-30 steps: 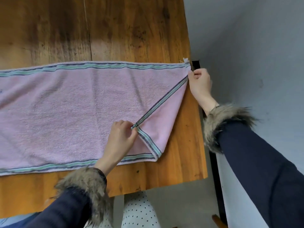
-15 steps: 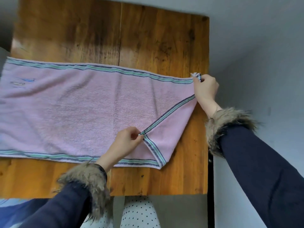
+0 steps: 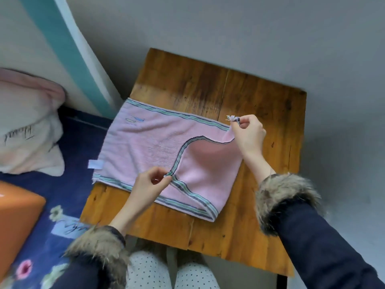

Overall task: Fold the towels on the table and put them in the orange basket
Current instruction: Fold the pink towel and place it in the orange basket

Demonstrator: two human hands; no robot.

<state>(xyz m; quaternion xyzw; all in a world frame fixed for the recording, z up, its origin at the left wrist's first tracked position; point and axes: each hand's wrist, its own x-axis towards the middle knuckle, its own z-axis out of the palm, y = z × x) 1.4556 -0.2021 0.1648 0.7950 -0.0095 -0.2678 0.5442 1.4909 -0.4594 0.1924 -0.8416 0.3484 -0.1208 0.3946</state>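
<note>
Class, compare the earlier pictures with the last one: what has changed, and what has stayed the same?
Both hands carried the towel's right end leftward, so the folded-over flap is wider. The left hand and right hand still pinch the same two corners. The towel still lies on the table.

My worn brown wooden plank table point(image 3: 260, 97): pink terry towel with green-and-navy striped borders point(image 3: 145, 142) lies on it, right end folded over, left end overhanging table edge.

both hands have carried the pink towel's point(image 3: 145, 142) right end leftward over itself. the striped edge between left hand point(image 3: 149, 185) and right hand point(image 3: 249, 133) now sags in a curve, and the folded flap covers more of the towel.
</note>
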